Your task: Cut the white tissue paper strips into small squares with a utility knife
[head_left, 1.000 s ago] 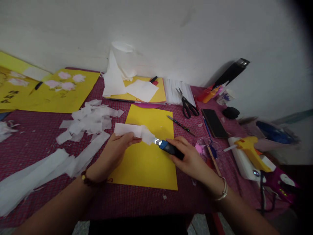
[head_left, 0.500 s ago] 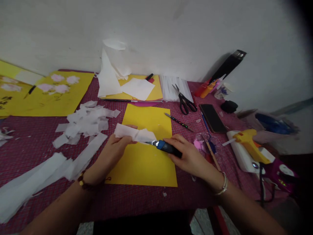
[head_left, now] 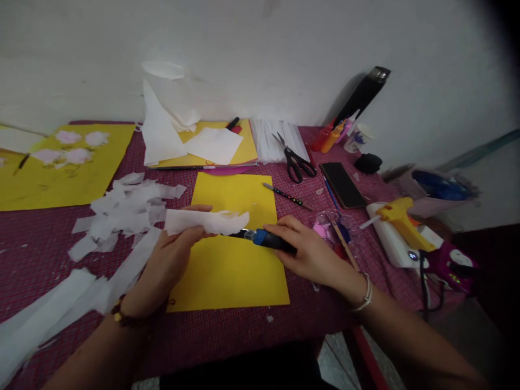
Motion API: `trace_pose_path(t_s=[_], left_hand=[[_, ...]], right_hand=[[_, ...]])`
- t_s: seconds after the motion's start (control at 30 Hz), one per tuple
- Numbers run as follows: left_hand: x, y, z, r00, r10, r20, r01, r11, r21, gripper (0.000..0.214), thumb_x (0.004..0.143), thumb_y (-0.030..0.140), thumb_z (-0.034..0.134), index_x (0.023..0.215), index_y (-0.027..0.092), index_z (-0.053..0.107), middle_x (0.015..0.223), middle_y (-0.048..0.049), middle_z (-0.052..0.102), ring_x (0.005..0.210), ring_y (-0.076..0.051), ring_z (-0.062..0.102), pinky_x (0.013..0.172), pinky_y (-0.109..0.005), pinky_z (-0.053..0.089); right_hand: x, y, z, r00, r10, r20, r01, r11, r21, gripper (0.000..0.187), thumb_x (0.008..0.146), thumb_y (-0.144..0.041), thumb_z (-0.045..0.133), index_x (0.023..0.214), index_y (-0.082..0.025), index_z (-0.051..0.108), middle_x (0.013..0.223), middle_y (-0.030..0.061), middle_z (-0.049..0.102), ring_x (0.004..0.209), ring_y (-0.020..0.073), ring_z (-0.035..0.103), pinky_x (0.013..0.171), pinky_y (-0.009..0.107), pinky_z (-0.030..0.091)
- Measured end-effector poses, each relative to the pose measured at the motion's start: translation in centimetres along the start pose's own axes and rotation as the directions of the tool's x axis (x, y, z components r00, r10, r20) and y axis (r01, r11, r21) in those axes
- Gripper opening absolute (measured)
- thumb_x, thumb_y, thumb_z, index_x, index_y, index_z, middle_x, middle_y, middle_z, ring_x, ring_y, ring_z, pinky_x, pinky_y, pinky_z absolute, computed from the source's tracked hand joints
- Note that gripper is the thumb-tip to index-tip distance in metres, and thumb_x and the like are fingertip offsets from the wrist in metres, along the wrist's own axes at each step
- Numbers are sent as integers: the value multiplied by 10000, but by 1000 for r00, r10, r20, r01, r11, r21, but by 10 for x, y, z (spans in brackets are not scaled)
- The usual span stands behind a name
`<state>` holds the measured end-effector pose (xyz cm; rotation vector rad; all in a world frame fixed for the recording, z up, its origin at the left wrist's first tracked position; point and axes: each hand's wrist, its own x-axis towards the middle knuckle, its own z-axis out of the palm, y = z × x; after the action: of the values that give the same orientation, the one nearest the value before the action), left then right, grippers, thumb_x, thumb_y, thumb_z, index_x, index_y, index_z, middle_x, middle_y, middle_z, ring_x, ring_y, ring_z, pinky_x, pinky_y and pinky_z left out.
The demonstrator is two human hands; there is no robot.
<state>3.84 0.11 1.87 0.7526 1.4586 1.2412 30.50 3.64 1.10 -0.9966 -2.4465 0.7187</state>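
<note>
My left hand pinches a folded strip of white tissue paper and holds it level above a yellow card sheet. My right hand grips a blue-and-black utility knife. Its blade points left and its tip is hidden under the strip's right end. Both hands hover over the yellow sheet on the red checked tablecloth.
Cut white tissue squares and long tissue strips lie left. Scissors, a pen, a black phone, paint bottles, a yellow glue gun and a purple device lie right. Yellow sheets sit at the back.
The knife slid left, so its shiny blade went out of sight under the tissue strip. My left hand turned the strip more level. The view shifted a little right.
</note>
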Motion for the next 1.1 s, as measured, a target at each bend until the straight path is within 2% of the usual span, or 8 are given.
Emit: trace_pose_path(t_s=[0.13,0.23,0.43,0.63,0.77,0.87,1.0,1.1], left_hand=[[-1,1,-4,966,252,51,-257,929,268,282,815,271,622,1092,255,668,1049,8,705,1007,-207,615,910,-304,429],[-4,5,-3,956,270,113,-292,892,346,314,838,300,602,1148,255,635,1105,-6,680,978,-198,602,869,-306,430],[-11,10,4,970,219,109,-244,873,423,270,830,313,597,1079,238,673,959,-16,687,827,-181,589,726,-280,458],[-5,8,7,981,151,119,-183,921,343,140,809,261,602,850,210,726,946,-21,727,867,-191,638,792,-285,497],[-3,5,5,992,101,71,-120,926,357,242,817,320,605,638,188,702,759,-44,726,856,-231,665,812,-319,512],[0,2,3,993,89,77,-106,962,253,217,808,343,642,672,183,696,715,-23,716,794,-206,673,776,-302,525],[6,-4,2,996,53,67,-52,999,-11,120,741,284,723,786,178,688,734,2,716,695,-152,651,706,-264,528],[8,-4,1,996,65,54,-64,997,-31,115,710,247,750,774,179,683,688,17,693,671,-131,623,677,-233,505]], right_hand=[[-1,0,-2,1000,-21,-18,21,1000,1,523,838,-93,552,1342,-217,495,1166,91,550,1031,213,579,904,379,519],[-1,0,-3,999,-36,-33,35,999,-12,512,848,-98,550,1343,-218,493,1156,91,549,1015,210,578,887,375,525],[-1,1,-1,997,-64,-41,61,995,-72,498,857,-100,542,1341,-211,505,1132,101,554,997,215,575,855,373,529],[-1,0,-1,998,-23,-65,19,998,-55,518,824,-75,547,1327,-192,513,1127,89,554,997,205,577,871,357,518],[-1,0,-1,997,-11,-72,7,999,-54,519,824,-89,549,1331,-196,510,1134,90,552,998,208,579,870,356,518],[-1,1,0,998,-41,-54,38,998,-50,498,846,-103,540,1334,-194,509,1138,96,554,996,206,577,871,352,516],[0,2,0,998,-52,-47,49,996,-68,503,854,-109,543,1346,-205,500,1136,99,556,996,211,575,861,364,522],[-1,2,0,997,-47,-58,42,995,-88,508,849,-102,545,1345,-204,498,1133,101,557,995,216,572,854,374,527]])
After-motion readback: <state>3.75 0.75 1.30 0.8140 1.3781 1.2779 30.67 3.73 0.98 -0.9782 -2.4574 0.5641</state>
